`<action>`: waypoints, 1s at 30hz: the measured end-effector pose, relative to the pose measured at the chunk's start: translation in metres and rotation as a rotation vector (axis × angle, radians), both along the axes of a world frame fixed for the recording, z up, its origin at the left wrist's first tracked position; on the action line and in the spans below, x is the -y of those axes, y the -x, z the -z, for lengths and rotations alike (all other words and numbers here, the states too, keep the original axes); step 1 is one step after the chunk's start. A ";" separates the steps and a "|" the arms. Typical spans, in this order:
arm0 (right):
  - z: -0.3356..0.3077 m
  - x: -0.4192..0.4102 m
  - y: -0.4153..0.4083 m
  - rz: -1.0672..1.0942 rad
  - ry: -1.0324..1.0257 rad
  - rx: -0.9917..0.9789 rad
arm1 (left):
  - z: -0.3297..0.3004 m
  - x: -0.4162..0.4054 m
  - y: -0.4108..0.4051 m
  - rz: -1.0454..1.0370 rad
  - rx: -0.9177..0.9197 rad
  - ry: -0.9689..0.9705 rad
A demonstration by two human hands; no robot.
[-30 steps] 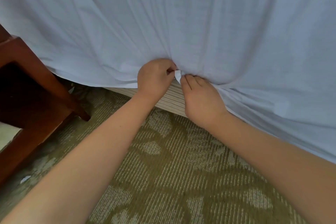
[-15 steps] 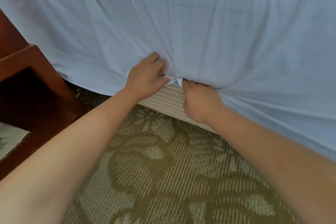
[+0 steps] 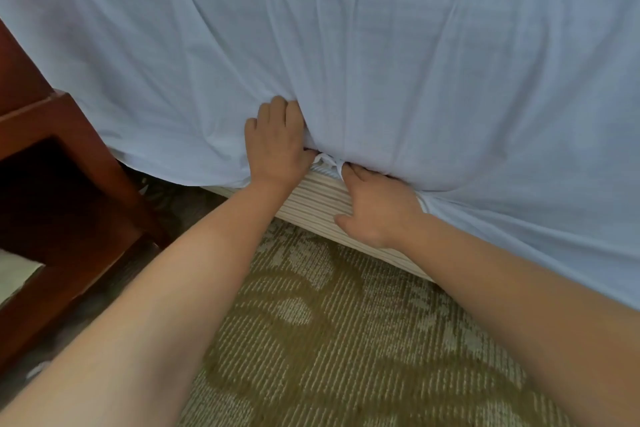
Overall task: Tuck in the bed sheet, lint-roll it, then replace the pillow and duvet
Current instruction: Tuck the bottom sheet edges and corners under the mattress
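Note:
A white bed sheet (image 3: pixel 398 62) hangs over the side of the mattress and fills the upper view. Its lower edge is gathered into a small bunch (image 3: pixel 327 163) at the seam above the striped bed base (image 3: pixel 311 201). My left hand (image 3: pixel 277 146) lies flat against the sheet, fingers pointing up, pressing the fabric beside the bunch. My right hand (image 3: pixel 377 208) rests on the striped base, its fingers pushed under the sheet edge at the bunch; the fingertips are hidden. No pillow, duvet or lint roller is in view.
A dark red wooden bedside table (image 3: pixel 59 184) stands at the left, close to the bed. Olive patterned carpet (image 3: pixel 329 340) covers the floor below my arms.
Both hands let go of the pinched sheet corner. The left hand opened and slid up flat on the sheet; the right hand pushed the edge in under the mattress. The view moved closer.

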State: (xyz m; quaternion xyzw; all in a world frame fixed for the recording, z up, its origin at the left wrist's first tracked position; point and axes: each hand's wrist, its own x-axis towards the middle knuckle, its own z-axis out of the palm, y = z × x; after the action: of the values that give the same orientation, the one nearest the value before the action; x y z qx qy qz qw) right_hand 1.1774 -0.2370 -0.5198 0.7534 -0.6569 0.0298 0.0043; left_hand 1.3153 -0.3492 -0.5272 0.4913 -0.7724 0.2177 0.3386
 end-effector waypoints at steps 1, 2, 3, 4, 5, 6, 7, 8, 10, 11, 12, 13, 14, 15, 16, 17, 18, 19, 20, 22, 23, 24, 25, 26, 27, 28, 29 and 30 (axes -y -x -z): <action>-0.001 0.007 -0.004 0.031 -0.019 0.016 | 0.000 0.004 -0.002 0.011 0.049 0.012; -0.002 0.014 -0.009 0.066 -0.043 0.035 | -0.002 0.007 -0.005 0.037 0.083 0.004; -0.001 0.019 -0.014 0.103 -0.072 0.051 | -0.004 0.009 -0.009 0.080 0.102 -0.005; -0.001 0.022 -0.017 0.136 -0.092 0.056 | -0.007 0.011 -0.015 0.143 0.110 -0.010; 0.000 0.022 -0.020 0.160 -0.102 0.050 | -0.008 0.012 -0.023 0.229 0.125 -0.007; 0.000 0.021 -0.022 0.178 -0.100 0.042 | -0.008 0.013 -0.032 0.323 0.157 -0.004; 0.001 0.017 -0.024 0.191 -0.091 0.032 | -0.009 0.014 -0.044 0.401 0.197 -0.001; 0.003 0.011 -0.027 0.197 -0.074 0.019 | -0.011 0.015 -0.056 0.434 0.235 -0.013; 0.005 0.000 -0.037 0.187 -0.034 0.002 | -0.016 0.017 -0.073 0.375 0.248 -0.062; 0.005 -0.005 -0.042 0.160 -0.017 0.010 | -0.016 0.018 -0.076 0.321 0.218 -0.079; 0.004 -0.008 -0.047 0.111 0.000 0.024 | -0.016 0.019 -0.075 0.269 0.180 -0.096; 0.003 -0.008 -0.051 0.049 0.021 0.043 | -0.015 0.020 -0.072 0.232 0.147 -0.104; 0.001 -0.005 -0.055 -0.015 0.036 0.061 | -0.014 0.021 -0.070 0.206 0.121 -0.103; -0.001 0.000 -0.058 -0.063 0.033 0.076 | -0.014 0.022 -0.068 0.189 0.103 -0.093; -0.003 0.006 -0.059 -0.086 0.014 0.090 | -0.014 0.023 -0.067 0.179 0.097 -0.075; -0.005 0.014 -0.060 -0.097 -0.015 0.094 | -0.014 0.025 -0.067 0.173 0.104 -0.050; -0.006 0.020 -0.062 -0.105 -0.038 0.084 | -0.015 0.026 -0.067 0.169 0.122 -0.023; -0.006 0.025 -0.064 -0.108 -0.051 0.069 | -0.014 0.027 -0.067 0.164 0.136 0.007; -0.006 0.031 -0.066 -0.107 -0.052 0.059 | -0.014 0.030 -0.067 0.157 0.145 0.037; -0.007 0.041 -0.070 -0.094 -0.043 0.068 | -0.012 0.035 -0.065 0.126 0.170 0.093; -0.008 0.047 -0.071 -0.087 -0.051 0.076 | -0.010 0.038 -0.064 0.102 0.185 0.108; -0.009 0.052 -0.073 -0.078 -0.073 0.083 | -0.008 0.040 -0.063 0.079 0.197 0.113; -0.012 0.058 -0.075 -0.067 -0.108 0.085 | -0.006 0.043 -0.063 0.062 0.205 0.120; -0.014 0.064 -0.077 -0.050 -0.144 0.089 | -0.006 0.046 -0.063 0.063 0.210 0.128; -0.017 0.071 -0.079 -0.031 -0.175 0.095 | -0.007 0.051 -0.065 0.093 0.213 0.137; -0.018 0.077 -0.080 -0.015 -0.199 0.102 | -0.008 0.054 -0.068 0.151 0.219 0.136; -0.017 0.081 -0.081 -0.006 -0.209 0.108 | -0.011 0.059 -0.074 0.229 0.235 0.127; -0.015 0.083 -0.081 -0.005 -0.204 0.110 | -0.014 0.062 -0.083 0.307 0.266 0.104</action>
State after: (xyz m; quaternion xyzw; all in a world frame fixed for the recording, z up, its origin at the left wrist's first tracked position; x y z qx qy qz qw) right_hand 1.2584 -0.3197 -0.5045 0.7487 -0.6540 0.0042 -0.1085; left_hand 1.3979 -0.4113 -0.5129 0.3165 -0.8639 0.2659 0.2877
